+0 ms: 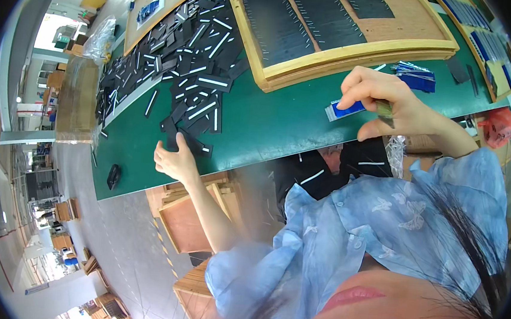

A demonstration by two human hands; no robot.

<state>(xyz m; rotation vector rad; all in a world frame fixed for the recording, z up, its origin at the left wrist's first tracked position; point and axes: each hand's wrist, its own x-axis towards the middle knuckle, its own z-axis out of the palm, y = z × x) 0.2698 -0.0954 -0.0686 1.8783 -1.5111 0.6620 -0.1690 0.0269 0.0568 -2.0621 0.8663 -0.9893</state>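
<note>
Fingers spread, the left hand (177,160) is by black pieces (182,62) best taken singly, the right hand (387,93) curled round what seems an olive object (385,114).

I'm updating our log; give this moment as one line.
left hand: open, by black pieces | right hand: curled, small olive thing at palm, grip unclear | table: green, wooden frame on it

Black pieces (214,83) with white strips lie heaped toward your worktop's (264,124) left edge, the nearest close to the front edge. Farther right, near that edge, lies 1 flat blue piece (347,110), pale-ended. Inside your curled right hand (387,93) shows 1 small olive item (385,112), kind unclear.
</note>
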